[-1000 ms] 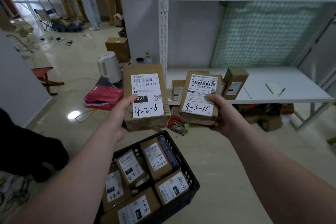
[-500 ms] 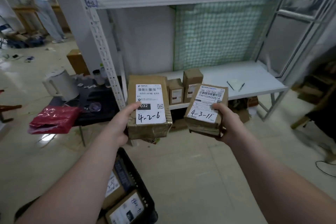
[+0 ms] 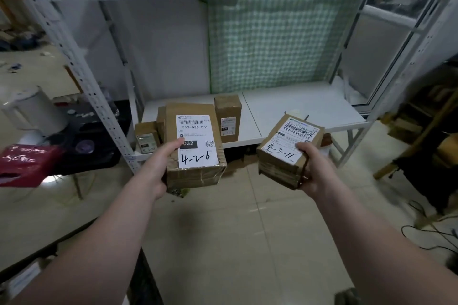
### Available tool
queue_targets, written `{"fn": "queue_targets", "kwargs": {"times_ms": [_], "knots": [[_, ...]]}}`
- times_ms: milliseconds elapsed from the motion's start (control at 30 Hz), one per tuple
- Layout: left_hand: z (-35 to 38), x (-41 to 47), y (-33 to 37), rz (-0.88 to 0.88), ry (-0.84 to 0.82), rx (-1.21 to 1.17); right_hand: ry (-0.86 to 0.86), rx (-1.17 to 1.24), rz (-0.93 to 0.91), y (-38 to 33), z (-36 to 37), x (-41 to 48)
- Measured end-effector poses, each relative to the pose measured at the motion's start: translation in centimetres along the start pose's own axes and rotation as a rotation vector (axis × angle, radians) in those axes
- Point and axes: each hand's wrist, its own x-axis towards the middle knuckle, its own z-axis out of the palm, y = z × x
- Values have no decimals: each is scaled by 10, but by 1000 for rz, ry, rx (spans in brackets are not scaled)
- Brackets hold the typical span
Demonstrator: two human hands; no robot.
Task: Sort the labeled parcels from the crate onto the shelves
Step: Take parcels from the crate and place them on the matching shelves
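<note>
Pale floor tiles (image 3: pixel 243 242) are seen beneath two parcels. A brown parcel marked 4-2-6 (image 3: pixel 195 146) is clamped in the left hand (image 3: pixel 158 168); a smaller parcel marked 4-3-11 (image 3: pixel 287 148) is gripped by the right hand (image 3: pixel 312 168). Behind, three small boxes (image 3: pixel 228 116) are stood on the lower shelf (image 3: pixel 297 109).

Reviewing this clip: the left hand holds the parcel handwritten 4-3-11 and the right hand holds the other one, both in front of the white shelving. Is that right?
Not quite. The head view shows the left hand holding the parcel marked 4-2-6; the parcel marked 4-3-11 is in the right hand. Both are indeed held in front of the white shelving.
</note>
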Motion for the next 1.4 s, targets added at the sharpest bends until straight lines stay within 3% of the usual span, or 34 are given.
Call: {"fn": "queue_targets", "kwargs": {"times_ms": [267, 600, 933, 1167, 1400], "knots": [[19, 61, 3, -15, 64, -29, -34, -7, 30, -7, 9, 75], [60, 187, 26, -68, 10, -145, -121, -148, -38, -74, 53, 185], [74, 260, 6, -84, 39, -192, -150, -321, 13, -78, 80, 308], [104, 294, -40, -86, 180, -363, -239, -510, 26, -79, 97, 398], [136, 359, -138, -49, 290, -581, -374, -608, 29, -65, 103, 495]]}}
